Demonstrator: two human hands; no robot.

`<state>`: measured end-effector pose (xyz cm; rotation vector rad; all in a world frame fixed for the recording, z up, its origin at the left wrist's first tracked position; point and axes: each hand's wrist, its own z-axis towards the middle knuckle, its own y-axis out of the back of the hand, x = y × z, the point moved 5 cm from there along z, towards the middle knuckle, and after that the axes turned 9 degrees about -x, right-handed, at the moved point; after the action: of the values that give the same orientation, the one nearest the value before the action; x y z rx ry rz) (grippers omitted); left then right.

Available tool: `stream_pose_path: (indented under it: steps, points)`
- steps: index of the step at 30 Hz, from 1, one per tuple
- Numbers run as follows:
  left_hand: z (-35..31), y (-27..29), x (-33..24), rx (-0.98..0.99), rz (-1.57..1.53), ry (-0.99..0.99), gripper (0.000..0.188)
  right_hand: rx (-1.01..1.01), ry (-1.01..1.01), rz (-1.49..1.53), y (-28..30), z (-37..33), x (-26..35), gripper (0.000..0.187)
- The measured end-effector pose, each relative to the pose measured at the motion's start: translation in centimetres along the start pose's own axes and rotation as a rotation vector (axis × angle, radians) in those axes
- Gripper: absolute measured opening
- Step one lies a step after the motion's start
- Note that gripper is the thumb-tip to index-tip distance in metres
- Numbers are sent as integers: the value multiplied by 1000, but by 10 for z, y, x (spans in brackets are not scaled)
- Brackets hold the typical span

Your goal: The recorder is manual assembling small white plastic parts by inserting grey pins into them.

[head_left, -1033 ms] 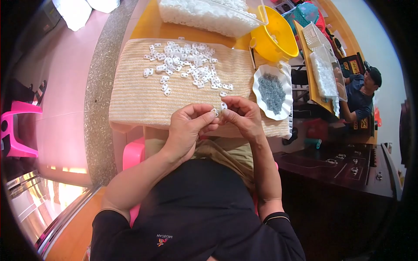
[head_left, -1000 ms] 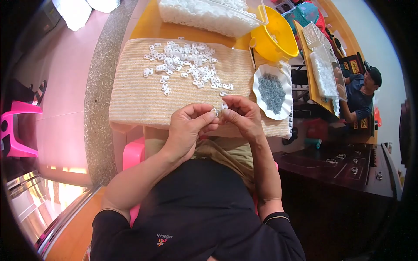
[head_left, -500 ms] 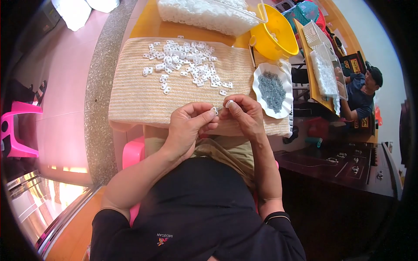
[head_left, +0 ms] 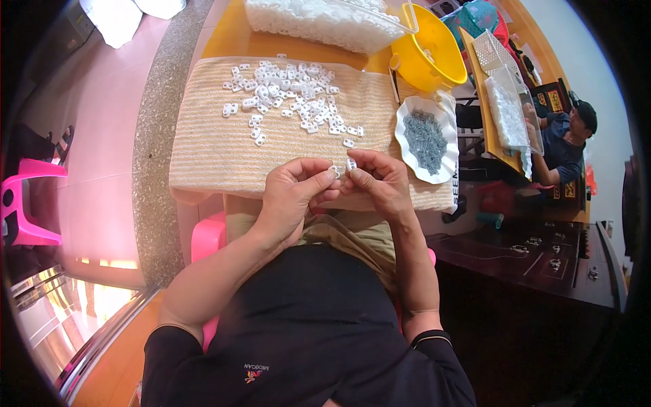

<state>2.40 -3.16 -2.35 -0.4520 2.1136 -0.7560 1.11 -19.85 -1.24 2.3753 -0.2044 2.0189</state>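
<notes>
Pieces (head_left: 351, 165), white, pinched in both hands (head_left: 381, 188)

Dozens of white pieces (head_left: 273, 89), one scalloped dish (head_left: 449, 157), one yellow basin (head_left: 442, 49).

Smooth white two-holed plastic pieces (head_left: 313, 114) are catching the light here on matt, rough-looking, ribbed beige-striped cloth (head_left: 217, 149), while an oval yellow plastic basin (head_left: 444, 41) gleams, a wavy-rimmed white dish (head_left: 449, 144) looks glossy, and a bright pink plastic stool (head_left: 41, 167) shows smooth.
</notes>
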Motion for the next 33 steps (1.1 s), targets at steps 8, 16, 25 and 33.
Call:
stream_pose_path:
  steps: [8,16,25,33]
  points:
    - [1,0,1,-4,14,-3,13,61,5,71,-1,0,-2,33]
    - [1,0,2,10,39,15,14,66,-3,30,0,-3,-2,31]
    - [0,-1,3,-7,59,17,13,83,16,34,-3,-4,0,31]
    - [-1,-2,2,5,71,29,13,84,19,62,-2,-4,-1,32]
